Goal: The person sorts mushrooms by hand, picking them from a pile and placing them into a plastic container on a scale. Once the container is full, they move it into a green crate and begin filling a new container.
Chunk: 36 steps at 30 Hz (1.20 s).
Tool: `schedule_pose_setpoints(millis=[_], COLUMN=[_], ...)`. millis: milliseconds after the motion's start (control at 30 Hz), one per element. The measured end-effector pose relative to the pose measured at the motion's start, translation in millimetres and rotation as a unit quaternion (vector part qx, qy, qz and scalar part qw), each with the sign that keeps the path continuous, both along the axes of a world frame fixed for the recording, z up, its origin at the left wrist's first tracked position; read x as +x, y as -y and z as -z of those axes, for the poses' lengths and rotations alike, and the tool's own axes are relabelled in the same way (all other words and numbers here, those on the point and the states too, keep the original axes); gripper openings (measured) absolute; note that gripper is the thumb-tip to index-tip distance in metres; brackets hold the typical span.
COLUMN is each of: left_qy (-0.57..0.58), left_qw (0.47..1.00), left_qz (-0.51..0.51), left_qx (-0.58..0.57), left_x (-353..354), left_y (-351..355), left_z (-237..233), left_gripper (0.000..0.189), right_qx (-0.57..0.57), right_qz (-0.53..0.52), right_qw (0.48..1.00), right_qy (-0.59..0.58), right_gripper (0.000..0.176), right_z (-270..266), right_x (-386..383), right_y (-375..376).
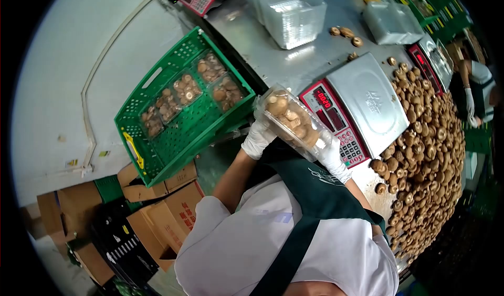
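Observation:
A clear plastic box of brown mushrooms (292,122) is held between my two gloved hands, tilted, in front of my chest. My left hand (259,138) grips its left end, and my right hand (333,157) grips its lower right end. Just right of the box lies a red scale (335,118) with a bare metal plate (369,103) and a lit display. To the left, a green crate (184,117) holds several filled mushroom boxes (187,88). A large heap of loose mushrooms (426,159) spreads beyond the scale on the right.
Stacked empty plastic boxes (292,17) stand at the back of the metal table (247,33), with more boxes (391,23) further right. Another red scale (428,65) is near a co-worker's gloved hand (470,104). Cardboard boxes (167,222) lie at lower left.

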<state>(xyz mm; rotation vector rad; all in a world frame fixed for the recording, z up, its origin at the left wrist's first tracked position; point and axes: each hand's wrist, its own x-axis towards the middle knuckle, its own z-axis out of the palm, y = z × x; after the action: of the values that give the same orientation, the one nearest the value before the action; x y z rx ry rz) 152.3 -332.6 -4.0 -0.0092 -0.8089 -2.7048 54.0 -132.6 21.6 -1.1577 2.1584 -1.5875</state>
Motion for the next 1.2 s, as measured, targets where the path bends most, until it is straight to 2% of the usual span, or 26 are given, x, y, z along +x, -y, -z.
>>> schedule_pose_setpoints(millis=[33, 100, 167, 233, 267, 333, 467, 567, 633, 667, 700, 733, 767, 833, 867, 900, 933, 967, 1000, 1033, 1067, 1100, 1133, 1200], left_qy=[0.0, -0.036, -0.074, 0.023, 0.064, 0.132, 0.22, 0.312, 0.388, 0.484, 0.623, 0.74, 0.739, 0.754, 0.766, 0.728, 0.7, 0.599, 0.552, 0.469, 0.42, 0.335, 0.271, 0.129], left_qw=[1.0, 0.999, 0.996, 0.99, 0.982, 0.964, 0.931, 0.903, 0.876, 0.836, 0.759, 0.644, 0.633, 0.546, 0.508, 0.412, 0.406, 0.455, 0.491, 0.475, 0.483, 0.484, 0.482, 0.49], left_qz=[-0.01, -0.009, 0.014, -0.095, -0.112, -0.194, -0.289, -0.295, -0.287, -0.257, -0.178, -0.117, -0.096, -0.095, -0.137, -0.143, -0.186, -0.28, -0.33, -0.395, -0.364, -0.389, -0.392, -0.383], left_qx=[-0.001, 0.036, 0.049, 0.104, 0.134, 0.126, 0.048, -0.004, -0.011, -0.03, -0.059, -0.154, -0.21, -0.353, -0.37, -0.529, -0.557, -0.596, -0.588, -0.632, -0.677, -0.709, -0.735, -0.773], left_x=[5, 15, 22, 24, 29, 45, 103, 159, 195, 200, 210, 207, 172, 167, 157, 150, 127, 103, 64, 35, 5, -26, -57, -111], left_y=[2, 2, 6, 5, 14, 47, 139, 211, 259, 255, 258, 252, 211, 221, 223, 239, 238, 243, 222, 231, 227, 228, 215, 192], left_z=[0, 0, 1, -23, -22, -21, -42, -4, 70, 81, 104, 119, 52, 80, 86, 102, 86, 81, 36, 39, 4, -10, -38, -82], left_gripper=[0.062, 0.073, 0.085, 0.073, 0.069, 0.062, 0.059, 0.058, 0.059, 0.063, 0.069, 0.072, 0.074, 0.054, 0.052, 0.052, 0.054, 0.044, 0.035, 0.033, 0.038, 0.036, 0.035, 0.033], right_qx=[0.083, 0.007, 0.066, 0.122, 0.141, 0.09, 0.109, 0.131, 0.156, 0.172, 0.173, 0.187, 0.201, 0.223, 0.228, 0.234, 0.277, 0.297, 0.252, 0.272, 0.23, 0.3, 0.254, 0.257], right_qz=[-0.008, -0.065, -0.066, -0.132, -0.15, -0.147, -0.109, -0.094, -0.076, -0.065, -0.054, -0.048, -0.04, -0.009, -0.005, 0.005, 0.029, 0.034, 0.037, 0.036, 0.05, 0.062, 0.072, 0.088], right_qw=[0.995, 0.996, 0.973, 0.974, 0.967, 0.978, 0.98, 0.981, 0.98, 0.977, 0.977, 0.974, 0.97, 0.966, 0.967, 0.968, 0.955, 0.949, 0.961, 0.956, 0.969, 0.947, 0.961, 0.957], right_qy=[0.056, 0.065, 0.211, 0.137, 0.148, 0.119, 0.125, 0.107, 0.099, 0.109, 0.111, 0.122, 0.133, 0.133, 0.113, 0.094, 0.098, 0.097, 0.105, 0.104, 0.08, 0.094, 0.084, 0.105], right_gripper=[0.035, 0.034, 0.027, 0.019, 0.014, 0.008, 0.007, 0.009, 0.01, 0.012, 0.012, 0.013, 0.014, 0.013, 0.013, 0.013, 0.015, 0.018, 0.018, 0.018, 0.02, 0.021, 0.021, 0.02], right_z=[-6, -20, -33, -34, -31, -31, -28, -23, -16, -14, -13, -12, -12, -13, -19, -27, -28, -32, -8, -19, -4, -20, -13, -25], right_x=[4, 11, 25, 22, 21, 21, 10, 0, -2, -2, 0, 1, 2, 5, 6, 7, 8, 8, 9, 10, 12, 13, 16, 21], right_y=[2, 15, 24, 35, 40, 51, 46, 33, 25, 21, 17, 13, 9, 2, -2, -5, -10, -12, -22, -24, -30, -29, -34, -41])
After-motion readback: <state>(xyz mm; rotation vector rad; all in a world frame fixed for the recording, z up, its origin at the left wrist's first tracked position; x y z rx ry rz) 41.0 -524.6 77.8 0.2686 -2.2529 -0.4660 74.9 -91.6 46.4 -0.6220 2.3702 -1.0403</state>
